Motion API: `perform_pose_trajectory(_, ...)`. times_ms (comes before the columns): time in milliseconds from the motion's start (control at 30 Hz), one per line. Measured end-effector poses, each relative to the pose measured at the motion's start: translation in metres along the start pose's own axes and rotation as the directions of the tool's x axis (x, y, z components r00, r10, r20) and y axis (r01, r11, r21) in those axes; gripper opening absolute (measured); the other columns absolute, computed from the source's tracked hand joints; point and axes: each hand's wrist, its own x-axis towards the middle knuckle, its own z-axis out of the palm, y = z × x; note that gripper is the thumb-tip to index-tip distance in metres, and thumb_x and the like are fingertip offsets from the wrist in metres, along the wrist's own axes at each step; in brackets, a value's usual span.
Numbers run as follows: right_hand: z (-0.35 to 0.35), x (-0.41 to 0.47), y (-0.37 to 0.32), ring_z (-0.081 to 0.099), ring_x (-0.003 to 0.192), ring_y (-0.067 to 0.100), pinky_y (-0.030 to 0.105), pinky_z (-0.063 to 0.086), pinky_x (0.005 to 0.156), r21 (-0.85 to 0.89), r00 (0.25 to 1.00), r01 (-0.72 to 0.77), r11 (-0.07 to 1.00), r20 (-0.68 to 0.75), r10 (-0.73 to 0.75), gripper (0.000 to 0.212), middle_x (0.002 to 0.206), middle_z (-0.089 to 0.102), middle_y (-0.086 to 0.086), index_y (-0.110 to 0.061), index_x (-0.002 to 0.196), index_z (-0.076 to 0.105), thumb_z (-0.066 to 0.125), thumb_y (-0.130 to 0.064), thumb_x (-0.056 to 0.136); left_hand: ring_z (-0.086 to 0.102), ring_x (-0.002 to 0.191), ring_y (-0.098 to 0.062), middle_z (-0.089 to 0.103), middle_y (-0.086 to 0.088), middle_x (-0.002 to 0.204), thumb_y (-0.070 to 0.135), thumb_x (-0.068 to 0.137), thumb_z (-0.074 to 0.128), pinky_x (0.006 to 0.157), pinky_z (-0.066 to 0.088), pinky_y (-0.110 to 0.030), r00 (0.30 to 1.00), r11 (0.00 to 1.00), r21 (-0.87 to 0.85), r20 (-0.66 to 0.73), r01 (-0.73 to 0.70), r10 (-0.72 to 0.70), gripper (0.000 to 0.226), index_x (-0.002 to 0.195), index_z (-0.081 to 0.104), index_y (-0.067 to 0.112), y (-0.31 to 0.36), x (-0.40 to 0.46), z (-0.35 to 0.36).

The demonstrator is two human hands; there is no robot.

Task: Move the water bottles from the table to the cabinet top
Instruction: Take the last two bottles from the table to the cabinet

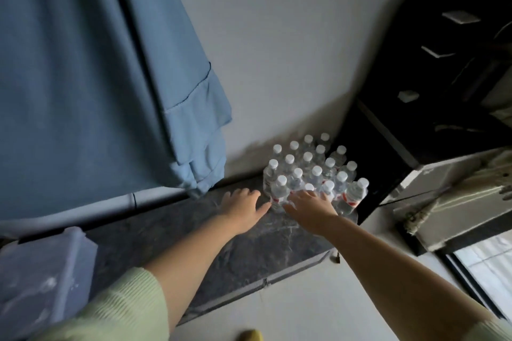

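Note:
Several clear water bottles [313, 171] with white caps and red-white labels stand packed together at the far right end of a dark marbled cabinet top [194, 252], against the wall. My left hand [243, 206] lies flat on the top just left of the pack, fingers straight, thumb tip near the nearest bottle. My right hand [310, 206] reaches onto the front row of bottles with fingers spread over them; whether they curl round a bottle is hidden.
A blue curtain [97, 77] hangs at the left, above the cabinet's back edge. A bluish plastic box [41, 279] sits at the near left. A black drawer unit [432, 69] stands right of the bottles, with a pale appliance [448, 196] below it.

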Motion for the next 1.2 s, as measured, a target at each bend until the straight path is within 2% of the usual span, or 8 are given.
perform_pose_trajectory(167,-0.014,-0.010,-0.018,0.044,0.128,0.030,0.055,0.031,0.109,-0.157,0.973,0.233,0.960,0.028,-0.231,0.032,0.138,0.048,0.007,-0.029,0.133,0.047,0.037,-0.031,0.102,0.050,0.121,-0.030,0.056,-0.009,0.129,0.060,0.095,0.029,0.101,0.036,-0.045,0.987,0.989,-0.045,-0.059,0.144,-0.147,0.057,0.127,0.052,0.018,0.003,-0.035,0.004)
perform_pose_trajectory(300,-0.004,-0.024,-0.021,0.039,0.132,0.037,0.060,0.031,0.107,-0.264,0.917,0.395,0.880,0.164,-0.362,0.043,0.145,0.040,0.013,-0.024,0.144,0.036,0.028,-0.029,0.102,0.047,0.127,-0.030,0.050,-0.010,0.140,0.056,0.097,0.031,0.105,0.036,-0.043,0.940,0.919,-0.231,-0.044,0.319,-0.338,0.057,0.134,0.049,0.016,0.023,-0.080,0.021)
perform_pose_trajectory(433,0.016,-0.040,-0.026,0.048,0.127,0.028,0.047,0.037,0.104,-0.339,0.861,0.506,0.793,0.154,-0.484,0.043,0.136,0.052,0.008,-0.024,0.134,0.049,0.025,-0.042,0.103,0.059,0.107,-0.031,0.063,-0.012,0.116,0.053,0.097,0.034,0.086,0.046,-0.037,0.868,0.830,-0.303,-0.015,0.468,-0.496,0.046,0.105,0.057,0.015,0.052,-0.139,0.046)
perform_pose_trajectory(533,0.041,-0.060,-0.051,0.050,0.126,0.028,0.043,0.037,0.104,-0.267,0.802,0.597,0.756,0.207,-0.560,0.050,0.138,0.053,0.007,-0.022,0.135,0.049,0.022,-0.048,0.101,0.061,0.104,-0.030,0.065,-0.010,0.108,0.052,0.098,0.035,0.080,0.045,-0.033,0.807,0.771,-0.296,-0.005,0.563,-0.591,0.045,0.103,0.057,0.014,0.061,-0.196,0.064)
perform_pose_trajectory(733,0.072,-0.121,-0.156,0.057,0.118,0.029,0.043,0.045,0.099,-0.255,0.567,0.823,0.508,0.312,-0.763,0.055,0.131,0.059,0.010,-0.019,0.129,0.054,0.022,-0.053,0.099,0.062,0.108,-0.029,0.067,-0.009,0.113,0.049,0.098,0.038,0.086,0.049,-0.035,0.567,0.542,-0.350,-0.036,0.764,-0.823,0.045,0.113,0.061,0.014,0.046,-0.335,0.084)
perform_pose_trajectory(867,0.081,-0.174,-0.228,0.060,0.111,0.029,0.042,0.044,0.094,-0.261,0.419,0.902,0.344,0.339,-0.843,0.053,0.122,0.063,0.010,-0.019,0.118,0.060,0.025,-0.055,0.099,0.061,0.109,-0.029,0.066,-0.009,0.114,0.051,0.096,0.040,0.085,0.046,-0.033,0.337,0.320,-0.444,-0.043,0.837,-0.941,0.042,0.108,0.061,0.017,0.044,-0.426,0.098)
perform_pose_trajectory(1067,0.112,-0.271,-0.321,0.056,0.117,0.028,0.043,0.041,0.100,-0.259,0.222,0.958,0.124,0.395,-0.891,0.049,0.123,0.062,0.009,-0.020,0.121,0.059,0.027,-0.051,0.100,0.060,0.108,-0.031,0.065,-0.013,0.110,0.048,0.098,0.038,0.087,0.045,-0.035,0.171,0.140,-0.506,0.014,0.851,-0.985,0.042,0.106,0.059,0.013,0.050,-0.553,0.127)
perform_pose_trajectory(1200,0.140,-0.353,-0.377,0.053,0.120,0.028,0.044,0.040,0.102,-0.298,0.112,0.954,-0.022,0.426,-0.898,0.050,0.127,0.058,0.010,-0.018,0.123,0.056,0.024,-0.049,0.101,0.059,0.111,-0.031,0.063,-0.013,0.116,0.050,0.098,0.036,0.094,0.048,-0.038,0.060,0.028,-0.484,0.049,0.874,-0.997,0.047,0.117,0.056,0.011,0.051,-0.646,0.149)
